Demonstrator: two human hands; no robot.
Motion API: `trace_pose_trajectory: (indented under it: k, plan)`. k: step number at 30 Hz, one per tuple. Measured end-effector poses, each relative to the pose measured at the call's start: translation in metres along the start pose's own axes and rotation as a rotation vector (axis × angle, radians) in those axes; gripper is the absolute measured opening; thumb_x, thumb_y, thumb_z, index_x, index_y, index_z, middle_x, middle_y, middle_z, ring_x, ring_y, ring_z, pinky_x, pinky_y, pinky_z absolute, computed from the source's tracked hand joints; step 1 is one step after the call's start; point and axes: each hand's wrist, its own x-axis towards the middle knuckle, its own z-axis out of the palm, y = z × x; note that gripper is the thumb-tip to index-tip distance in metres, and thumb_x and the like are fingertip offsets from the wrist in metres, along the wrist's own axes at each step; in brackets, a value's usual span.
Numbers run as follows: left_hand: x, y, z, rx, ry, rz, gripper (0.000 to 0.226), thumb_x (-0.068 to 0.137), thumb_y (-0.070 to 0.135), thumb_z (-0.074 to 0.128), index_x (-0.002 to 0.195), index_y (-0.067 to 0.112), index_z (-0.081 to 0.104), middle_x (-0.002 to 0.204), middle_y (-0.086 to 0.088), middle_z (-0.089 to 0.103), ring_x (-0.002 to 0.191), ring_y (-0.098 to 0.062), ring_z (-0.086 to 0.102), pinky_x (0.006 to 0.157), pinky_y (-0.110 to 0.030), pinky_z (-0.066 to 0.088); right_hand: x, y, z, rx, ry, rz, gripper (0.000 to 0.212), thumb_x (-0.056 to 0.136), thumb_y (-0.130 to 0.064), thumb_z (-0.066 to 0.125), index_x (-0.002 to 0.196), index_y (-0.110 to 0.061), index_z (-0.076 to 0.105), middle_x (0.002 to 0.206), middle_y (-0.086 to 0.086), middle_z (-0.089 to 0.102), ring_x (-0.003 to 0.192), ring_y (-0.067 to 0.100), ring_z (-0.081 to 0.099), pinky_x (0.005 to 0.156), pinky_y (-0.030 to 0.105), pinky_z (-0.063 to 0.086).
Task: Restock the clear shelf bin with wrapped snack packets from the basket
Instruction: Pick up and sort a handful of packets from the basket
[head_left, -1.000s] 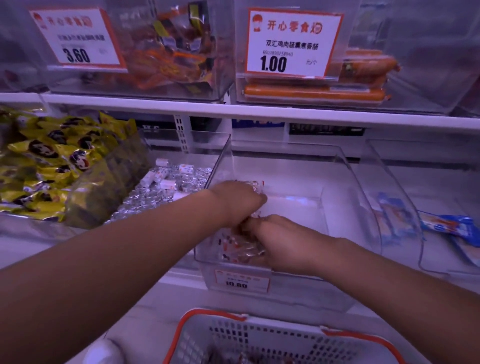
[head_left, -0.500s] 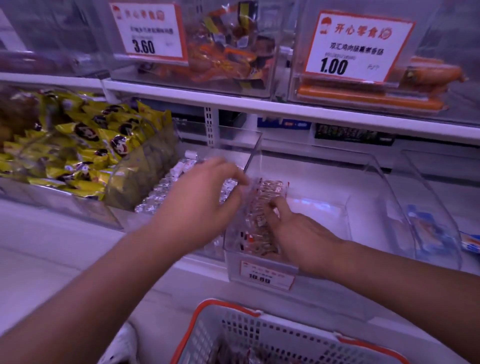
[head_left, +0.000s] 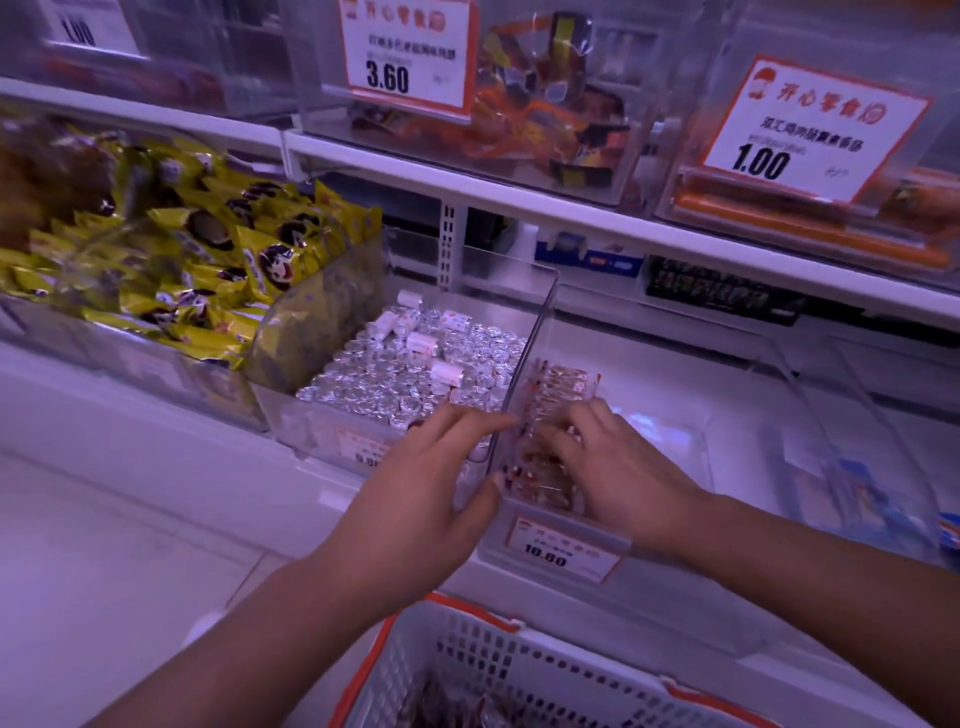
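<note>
The clear shelf bin (head_left: 670, 467) with a 10.80 price tag stands at centre right on the lower shelf. A row of wrapped snack packets (head_left: 563, 382) stands on edge against its left wall. My right hand (head_left: 618, 467) is inside the bin, fingers curled over the near end of that row. Outside that wall, my left hand (head_left: 431, 493) has its fingers spread, fingertips at the wall's top edge and thumb by the front corner, holding nothing. Below, the white basket (head_left: 467, 654) with an orange rim holds more dark packets (head_left: 447, 706).
Left of the bin is a clear bin of silver foil sweets (head_left: 415, 374), then yellow packets (head_left: 218, 260). A bin with blue packs (head_left: 857, 499) stands to the right. The upper shelf (head_left: 519, 208) carries bins with 3.60 and 1.00 tags.
My left hand has drawn back from the packets to the outside of the bin's left wall and opened. My right hand stays on the packets. The view has shifted left.
</note>
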Motion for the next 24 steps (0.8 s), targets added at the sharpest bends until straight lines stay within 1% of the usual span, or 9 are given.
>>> trace_pose_trajectory:
  k: [2, 4, 5, 7, 11, 16, 18, 21, 24]
  plan:
    - [-0.002, 0.000, 0.000, -0.003, -0.004, 0.007, 0.048, 0.091, 0.021, 0.060, 0.136, 0.035, 0.051, 0.127, 0.013, 0.052, 0.116, -0.010, 0.055, 0.095, -0.030, 0.044, 0.000, 0.001, 0.009, -0.010, -0.053, 0.022, 0.073, 0.096, -0.040, 0.051, 0.154, -0.007, 0.022, 0.151, 0.016, 0.025, 0.139, 0.034, 0.025, 0.115, 0.040, 0.028]
    - [-0.004, 0.002, 0.001, -0.002, -0.003, 0.004, 0.049, 0.091, 0.022, 0.057, 0.138, 0.035, 0.049, 0.126, 0.013, 0.052, 0.114, -0.011, 0.056, 0.094, -0.034, 0.046, 0.002, 0.003, 0.023, 0.005, -0.160, 0.006, 0.073, 0.103, -0.037, 0.040, 0.156, -0.004, 0.002, 0.163, 0.019, 0.001, 0.151, 0.033, -0.001, 0.124, 0.038, 0.004]
    - [-0.005, 0.003, 0.001, -0.002, 0.002, 0.004, 0.050, 0.090, 0.023, 0.055, 0.138, 0.035, 0.048, 0.126, 0.012, 0.052, 0.113, -0.012, 0.056, 0.093, -0.036, 0.047, 0.004, 0.003, 0.028, 0.019, -0.218, 0.006, 0.075, 0.105, -0.038, 0.035, 0.155, -0.003, -0.007, 0.164, 0.018, -0.011, 0.151, 0.031, -0.013, 0.124, 0.034, -0.006]
    - [-0.005, 0.004, 0.004, -0.004, 0.014, 0.005, 0.051, 0.090, 0.021, 0.053, 0.139, 0.033, 0.047, 0.126, 0.011, 0.051, 0.113, -0.014, 0.057, 0.092, -0.038, 0.048, 0.011, 0.004, 0.032, 0.108, -0.298, 0.030, 0.085, 0.102, -0.047, 0.037, 0.153, -0.003, -0.014, 0.162, 0.017, -0.020, 0.149, 0.029, -0.023, 0.120, 0.032, -0.014]
    - [-0.007, 0.004, 0.007, -0.014, 0.023, 0.005, 0.052, 0.089, 0.019, 0.050, 0.140, 0.032, 0.046, 0.125, 0.013, 0.048, 0.113, -0.012, 0.055, 0.093, -0.033, 0.046, 0.018, 0.001, 0.033, 0.170, -0.325, 0.076, 0.091, 0.098, -0.054, 0.041, 0.155, -0.007, -0.014, 0.162, 0.013, -0.021, 0.147, 0.024, -0.027, 0.116, 0.040, -0.017]
    - [-0.006, 0.004, 0.008, -0.003, 0.014, -0.003, 0.053, 0.089, 0.020, 0.049, 0.140, 0.032, 0.046, 0.125, 0.014, 0.047, 0.109, -0.011, 0.057, 0.086, -0.030, 0.047, 0.009, 0.000, 0.026, -0.174, -0.303, 0.008, 0.074, 0.103, -0.042, 0.021, 0.151, -0.005, -0.020, 0.162, 0.016, -0.017, 0.148, 0.036, -0.022, 0.115, 0.064, -0.013]
    - [-0.007, 0.005, 0.009, 0.006, 0.020, -0.005, 0.052, 0.089, 0.021, 0.049, 0.140, 0.031, 0.046, 0.125, 0.014, 0.047, 0.108, -0.012, 0.057, 0.084, -0.030, 0.047, 0.012, -0.003, 0.023, -0.180, -0.320, 0.022, 0.072, 0.103, -0.041, 0.021, 0.153, -0.001, -0.014, 0.163, 0.019, -0.013, 0.150, 0.037, -0.016, 0.117, 0.063, -0.006]
    - [-0.007, 0.005, 0.010, 0.008, 0.022, -0.016, 0.052, 0.089, 0.021, 0.048, 0.140, 0.031, 0.046, 0.124, 0.013, 0.047, 0.106, -0.013, 0.057, 0.083, -0.032, 0.048, 0.019, -0.006, 0.021, -0.058, -0.297, 0.063, 0.070, 0.103, -0.037, 0.028, 0.155, -0.001, 0.000, 0.164, 0.020, 0.000, 0.152, 0.033, 0.001, 0.122, 0.049, 0.007]
    - [-0.007, 0.006, 0.010, 0.002, 0.022, -0.020, 0.052, 0.089, 0.021, 0.048, 0.140, 0.031, 0.047, 0.124, 0.012, 0.048, 0.107, -0.014, 0.057, 0.084, -0.035, 0.049, 0.024, -0.006, 0.024, 0.036, -0.261, 0.086, 0.074, 0.102, -0.044, 0.031, 0.156, -0.001, 0.006, 0.164, 0.020, 0.004, 0.152, 0.031, 0.007, 0.124, 0.041, 0.010]
